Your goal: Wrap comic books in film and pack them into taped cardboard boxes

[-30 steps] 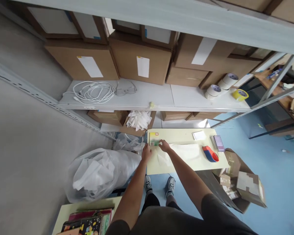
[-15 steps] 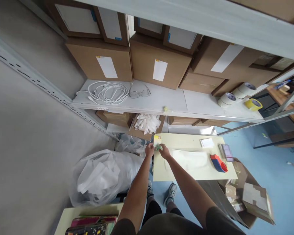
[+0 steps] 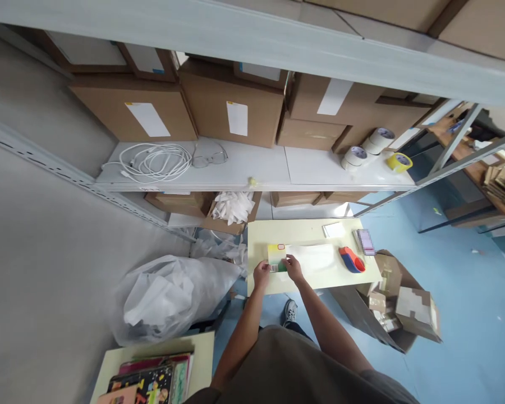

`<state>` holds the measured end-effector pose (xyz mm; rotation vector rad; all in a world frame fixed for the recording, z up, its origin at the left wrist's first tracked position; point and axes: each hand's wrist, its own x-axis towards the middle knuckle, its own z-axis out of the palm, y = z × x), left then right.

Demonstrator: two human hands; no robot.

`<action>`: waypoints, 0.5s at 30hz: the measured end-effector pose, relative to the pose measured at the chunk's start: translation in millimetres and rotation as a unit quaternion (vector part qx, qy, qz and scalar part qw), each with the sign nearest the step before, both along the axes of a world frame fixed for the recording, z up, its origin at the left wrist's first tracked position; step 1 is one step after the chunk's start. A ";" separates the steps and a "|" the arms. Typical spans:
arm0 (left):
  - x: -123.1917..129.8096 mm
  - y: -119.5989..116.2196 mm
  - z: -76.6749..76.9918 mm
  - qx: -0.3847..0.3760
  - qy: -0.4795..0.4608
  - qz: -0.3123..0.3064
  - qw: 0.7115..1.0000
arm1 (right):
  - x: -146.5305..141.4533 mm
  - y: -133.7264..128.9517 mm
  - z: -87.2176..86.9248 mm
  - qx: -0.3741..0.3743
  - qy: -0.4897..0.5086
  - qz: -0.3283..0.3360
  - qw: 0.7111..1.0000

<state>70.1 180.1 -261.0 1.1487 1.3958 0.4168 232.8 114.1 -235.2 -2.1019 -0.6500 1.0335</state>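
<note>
Going L to R, the big change is in where the hands are working. The person's left hand (image 3: 261,275) is now sitting inside the L edge of the surface (image 3: 255,233), vs. right by that edge approx. 1 s ago. The printed item (image 3: 276,255) is now lying farther R and closer to the person; its yellow-to-green face is showing more fully than 0.5 s ago, w/ the barcode (image 3: 273,268) at lower L. The right hand (image 3: 294,269) is keeping to the item's R side. For the work, that's prob. meaning both hands are steadying the piece nearer the person.

Pose, L to R: the L one is pinching the item's lower L edge, fingers curling in; the R one is mirroring it, gripping the lower R edge. So the hands are staying apart, both clamping the same item between them. Whether it's resting flat or being held just above, can't tell. The L forearm (image 3: 247,322) is reaching fwd and angling slightly R; the R one is angling in L.

Farther R, the white sheet (image 3: 315,258) is lying just beside the item, the white paper (image 3: 334,230) is lying nr the back edge, and the red-and-blue object (image 3: 351,260) is sitting toward the R end.
</note>
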 end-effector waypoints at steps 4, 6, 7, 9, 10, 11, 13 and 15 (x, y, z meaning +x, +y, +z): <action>9.8 -13.4 -3.0 -0.027 0.129 -0.026 0.991 | 10.6 -17.5 -7.6 -0.130 -0.115 0.084 0.981; 12.0 -14.5 -2.7 -0.026 0.183 -0.033 0.982 | 12.7 -23.4 -11.7 -0.119 -0.138 0.119 0.976; 13.4 -14.5 -2.3 -0.022 0.202 -0.030 0.979 | 12.6 -25.6 -14.3 -0.098 -0.138 0.141 0.975; 17.7 -14.3 -2.2 -0.015 0.221 -0.019 0.975 | 9.7 -27.7 -20.9 -0.062 -0.122 0.193 0.972; 20.8 -13.7 -2.5 -0.013 0.224 -0.015 0.974 | 7.1 -27.6 -24.7 -0.059 -0.109 0.219 0.968; 24.2 -12.8 -3.3 -0.012 0.224 -0.012 0.974 | 3.9 -26.8 -28.6 -0.067 -0.095 0.242 0.963; 31.2 -9.5 -5.3 -0.015 0.222 -0.012 0.975 | -2.7 -23.4 -35.8 -0.097 -0.077 0.270 0.955; 36.2 -4.7 -6.6 -0.021 0.220 -0.015 0.975 | -7.3 -18.6 -40.9 -0.115 -0.069 0.277 0.952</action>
